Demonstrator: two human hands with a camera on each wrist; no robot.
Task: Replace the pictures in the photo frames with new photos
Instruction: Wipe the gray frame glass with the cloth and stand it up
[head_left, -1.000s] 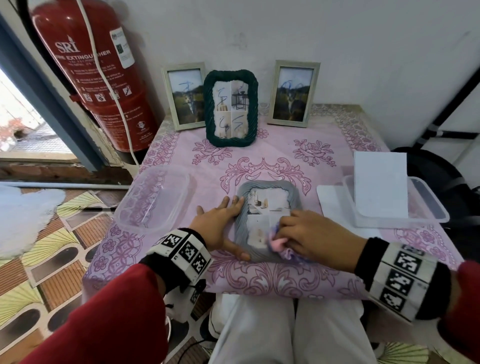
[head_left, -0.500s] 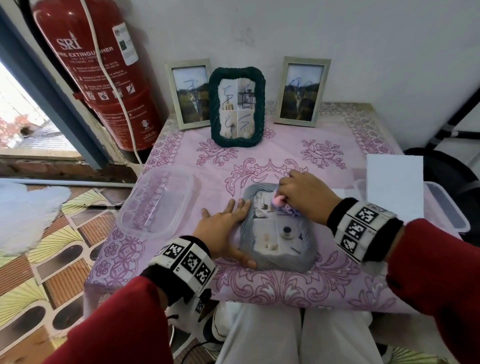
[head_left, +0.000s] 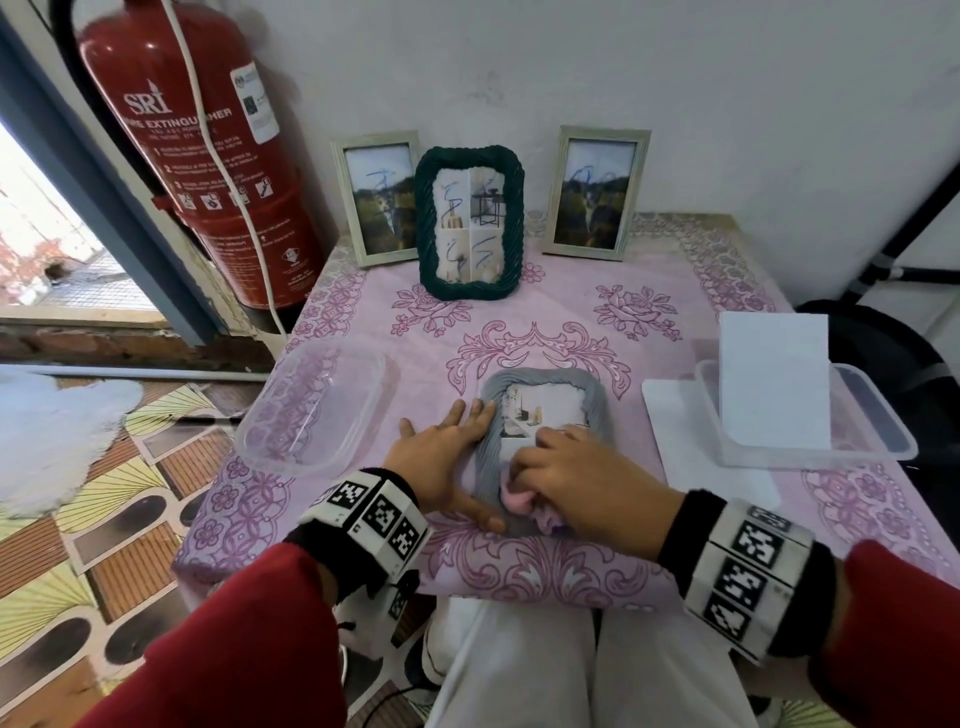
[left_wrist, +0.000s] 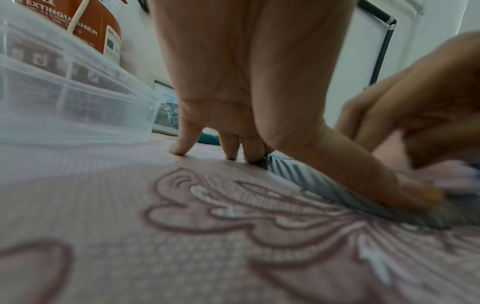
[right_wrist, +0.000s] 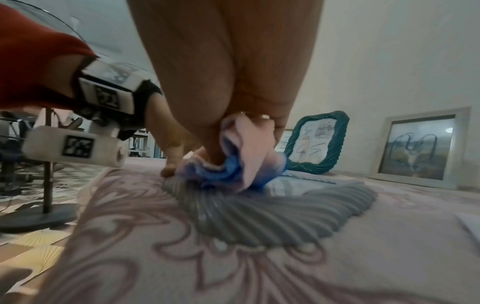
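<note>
A grey rope-edged photo frame (head_left: 592, 397) lies flat near the table's front edge, its picture facing up. My left hand (head_left: 441, 457) lies flat beside it, straight fingers on the cloth and thumb (left_wrist: 369, 174) pressing the frame's near-left edge (left_wrist: 298, 170). My right hand (head_left: 576, 480) grips a crumpled pink and blue cloth (head_left: 517, 499) and presses it on the lower part of the grey frame (right_wrist: 259, 207). The cloth (right_wrist: 241, 162) bunches under the curled fingers. A green rope frame (head_left: 469, 223) and two pale wooden frames (head_left: 382, 197) (head_left: 596, 193) stand against the wall, their pictures scribbled over.
A clear plastic tub (head_left: 311, 410) sits left of the hands. At the right, another clear tub (head_left: 810, 447) holds white sheets (head_left: 774, 379), with a white lid (head_left: 675, 415) beside it. A red fire extinguisher (head_left: 202, 150) stands at the back left. The table (head_left: 545, 566) wears a pink patterned cloth.
My right hand has drawn the cloth from the top of the grey frame back down to its near part. The left hand has stayed put on the frame's left side.
</note>
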